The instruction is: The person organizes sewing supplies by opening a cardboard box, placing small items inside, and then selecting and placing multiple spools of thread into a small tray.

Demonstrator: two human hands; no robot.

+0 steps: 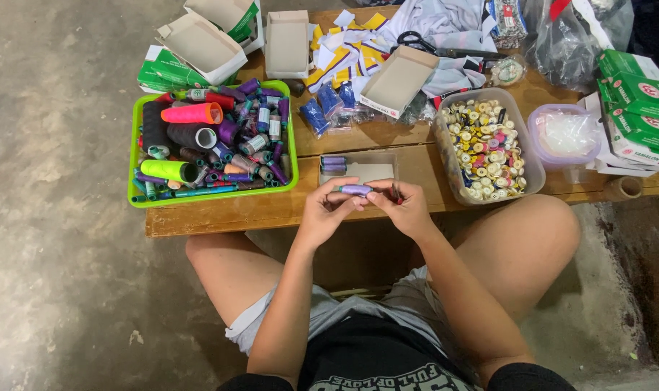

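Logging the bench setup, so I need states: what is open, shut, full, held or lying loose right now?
Purple thread spool: held by both hands.
Left hand: gripping the spool.
Right hand: gripping the spool.
Small cardboard box: open, purple spools at one end.
Green tray: full of spools.
Clear tub: uncovered, full of bobbins.
Scissors: lying loose.

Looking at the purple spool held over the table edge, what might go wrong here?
1. Both hands, left hand and right hand, hold the purple thread spool right at the low wooden table's front edge; a slip could drop it to the floor.
2. The green tray is piled high and sits near that edge, so spools might roll out.
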